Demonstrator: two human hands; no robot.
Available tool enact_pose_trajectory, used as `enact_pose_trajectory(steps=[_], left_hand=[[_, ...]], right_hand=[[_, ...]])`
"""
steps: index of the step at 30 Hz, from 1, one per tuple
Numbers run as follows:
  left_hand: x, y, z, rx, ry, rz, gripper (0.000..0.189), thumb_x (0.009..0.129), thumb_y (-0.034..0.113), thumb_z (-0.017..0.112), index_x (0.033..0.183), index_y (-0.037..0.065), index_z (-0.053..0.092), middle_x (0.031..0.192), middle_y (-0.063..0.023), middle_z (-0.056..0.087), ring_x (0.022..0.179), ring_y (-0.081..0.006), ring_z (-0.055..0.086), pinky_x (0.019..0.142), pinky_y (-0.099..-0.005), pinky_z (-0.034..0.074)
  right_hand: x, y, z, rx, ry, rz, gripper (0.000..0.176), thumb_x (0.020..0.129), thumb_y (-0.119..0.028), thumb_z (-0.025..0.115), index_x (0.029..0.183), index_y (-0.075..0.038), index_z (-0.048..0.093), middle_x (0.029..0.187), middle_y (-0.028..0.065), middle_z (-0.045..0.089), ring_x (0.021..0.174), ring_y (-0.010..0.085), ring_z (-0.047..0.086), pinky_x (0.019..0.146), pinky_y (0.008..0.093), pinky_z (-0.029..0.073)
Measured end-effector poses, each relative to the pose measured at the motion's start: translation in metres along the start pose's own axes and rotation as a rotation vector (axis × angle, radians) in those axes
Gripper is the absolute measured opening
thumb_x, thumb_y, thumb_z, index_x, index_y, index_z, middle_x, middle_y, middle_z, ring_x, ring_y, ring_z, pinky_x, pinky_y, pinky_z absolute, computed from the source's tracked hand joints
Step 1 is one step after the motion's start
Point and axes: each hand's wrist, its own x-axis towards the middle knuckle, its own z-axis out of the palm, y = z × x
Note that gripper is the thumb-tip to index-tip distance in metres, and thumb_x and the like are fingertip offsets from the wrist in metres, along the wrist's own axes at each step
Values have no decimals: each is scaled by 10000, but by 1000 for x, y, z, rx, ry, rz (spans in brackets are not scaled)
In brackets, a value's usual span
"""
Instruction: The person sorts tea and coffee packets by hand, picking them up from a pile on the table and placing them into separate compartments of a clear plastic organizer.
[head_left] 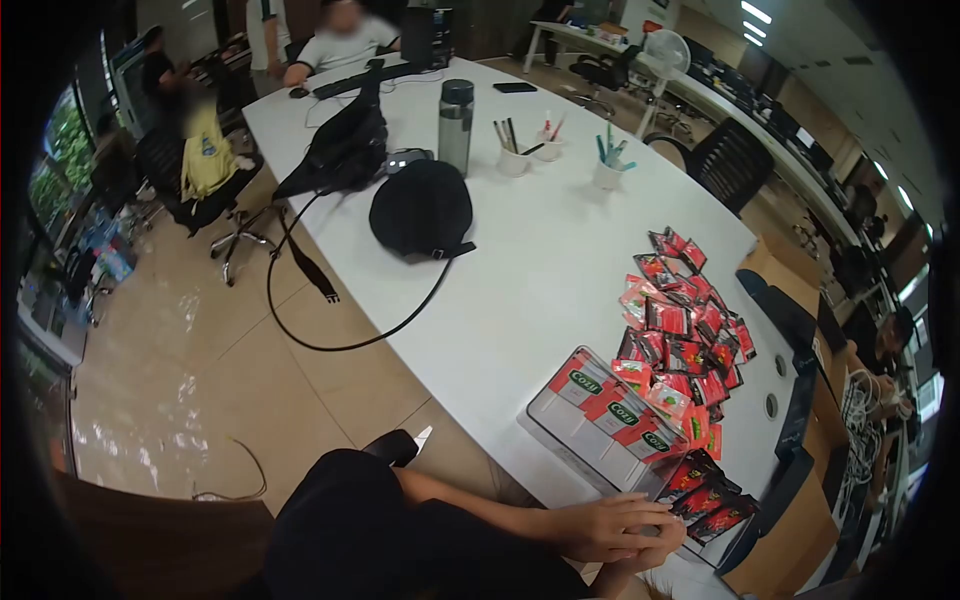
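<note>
The left hand (605, 528) and the right hand (650, 557) meet at the near edge of the worktop (510, 300), their fingers bent and overlapping. The grip looks pressed together, but the fingers hide its inside, so I cannot tell whether anything is pinched there. Just beyond the hands, on the worktop, stands a clear-walled box (572, 432) with three green "Cozy" labels over red and white panels. Just beside the hands, at the box's right end, dark red-and-black packets (712, 508) are grouped in a row; whether they sit inside it or next to it is unclear. Behind the box spreads a loose heap of red, black and pink sachets (685, 318). Farther off, three white cups hold pens: one with dark pens (513, 163), one with red (549, 150), one with teal (607, 178). Near them stands a lidded, see-through bottle (456, 135), beside a black cap (421, 210) and a black bag (345, 145). Open cardboard boxes (790, 535) line the right side.
</note>
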Motion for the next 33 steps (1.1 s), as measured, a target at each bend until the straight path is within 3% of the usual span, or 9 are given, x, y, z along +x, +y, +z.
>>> enact_pose_trajectory(steps=[3,4,7,8,14,23,25,26,33], left_hand=[[-5,12,-40,226,101,-38,395,859,181,567,1247,136,507,1348,-105,458,1281,-259,425,1067,-531,207],[-6,10,-40,399,206,-87,390,838,155,580,1226,156,535,1300,-36,528,1249,-195,466,1027,-515,225],[-11,4,-54,505,212,-269,380,811,166,620,1188,176,573,1243,-1,564,1211,-176,493,998,-475,245],[-15,-2,-54,523,196,-278,341,791,213,653,1126,167,611,1176,10,583,1156,-156,517,972,-434,258],[-22,-9,-50,568,162,-236,265,785,248,671,1024,155,607,1008,2,559,1063,-143,523,961,-420,277],[-22,-13,-52,617,135,-271,277,757,276,695,1012,197,624,982,30,578,1031,-113,543,941,-406,277],[-20,-10,-54,627,101,-316,288,743,252,696,1019,201,633,979,52,590,1016,-115,553,948,-400,261],[-20,-7,-52,620,98,-325,316,730,245,699,1031,186,623,986,41,584,1014,-121,549,950,-409,271],[-15,-10,-54,679,47,-327,357,679,278,736,1019,208,653,952,81,608,984,-103,561,958,-389,219]], right_hand=[[36,-34,-8,271,-45,202,344,834,-244,604,1047,25,580,968,127,589,895,313,537,887,444,387],[44,-40,-8,268,-51,230,233,829,-209,595,964,-21,623,942,100,570,883,286,525,907,451,355],[53,-39,-10,62,-197,81,135,811,-183,605,860,-67,653,863,69,535,841,260,517,922,465,331],[50,-40,-3,17,-151,84,80,797,-158,608,769,-98,653,794,42,494,797,236,502,930,455,311],[49,-38,3,5,-162,35,86,779,-156,630,747,-79,608,787,43,498,802,225,498,896,394,298],[53,-38,2,50,-177,38,154,766,-271,652,744,-119,637,793,46,520,805,228,526,834,383,320],[56,-43,-1,78,-192,88,153,773,-275,647,759,-122,652,805,50,532,811,227,537,834,378,327],[60,-45,-3,106,-223,99,104,764,-197,634,772,-95,657,809,62,541,830,233,523,840,385,319],[64,-44,-2,111,-202,129,102,732,-226,656,737,-124,659,749,26,518,750,201,520,811,358,315]])
